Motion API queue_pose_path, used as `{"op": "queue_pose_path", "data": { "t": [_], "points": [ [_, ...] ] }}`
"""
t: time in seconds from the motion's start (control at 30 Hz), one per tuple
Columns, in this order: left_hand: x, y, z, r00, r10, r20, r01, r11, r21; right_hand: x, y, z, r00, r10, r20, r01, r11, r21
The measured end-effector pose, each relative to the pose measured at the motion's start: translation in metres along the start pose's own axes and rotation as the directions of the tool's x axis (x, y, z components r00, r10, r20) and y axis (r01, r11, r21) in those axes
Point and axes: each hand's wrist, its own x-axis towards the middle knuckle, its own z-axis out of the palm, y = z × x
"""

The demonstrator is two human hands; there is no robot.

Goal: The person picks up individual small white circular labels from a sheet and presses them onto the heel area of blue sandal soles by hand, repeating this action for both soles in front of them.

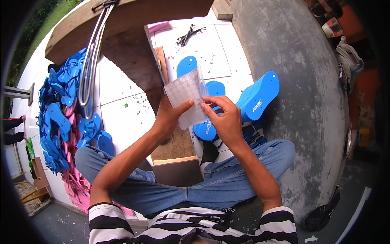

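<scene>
The head view showed both hands raised over the lap, working a clear plastic sheet of round stickers (187,96). The left hand (168,118) gripped the sheet's lower left edge, thumb laid across its face. The right hand (226,118) pinched at the sheet's right edge with thumb and forefinger, seemingly picking at a single sticker.

The sheet looked thin and floppy, held only along two edges, so a hard pull from the right fingers could probably have buckled it or torn it out of the left hand's grip. A peeled sticker might also have curled and stuck to a fingertip.

Just below the hands lay a stack of blue sandal soles (209,122), with another stack of blue soles (260,97) leaning against the grey concrete wall (300,81). A wooden board (172,144) lay on the white tiled floor (122,110), and a heap of blue and pink sandal straps (61,122) sat well apart on the left.
</scene>
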Motion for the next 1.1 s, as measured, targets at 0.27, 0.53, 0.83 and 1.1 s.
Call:
{"op": "queue_pose_path", "data": {
  "t": [0.27,0.53,0.83,1.1],
  "points": [
    [0.002,-0.004,0.01,0.997,0.044,-0.07,-0.042,0.999,0.018,0.001,0.005,0.01,0.992,-0.111,-0.066,0.1,0.984,-0.151],
    [-0.001,0.0,0.008,0.99,0.062,-0.125,-0.042,0.988,0.15,0.005,0.011,0.015,0.995,-0.101,-0.027,0.097,0.987,-0.125],
    [0.0,0.007,0.008,0.977,0.068,-0.202,-0.034,0.985,0.168,0.009,0.008,0.01,0.993,-0.116,0.008,0.116,0.99,-0.086],
    [0.003,-0.001,0.003,0.995,0.067,-0.072,-0.054,0.984,0.168,0.012,0.012,0.009,0.995,-0.074,0.06,0.078,0.994,-0.072]
  ]
}}
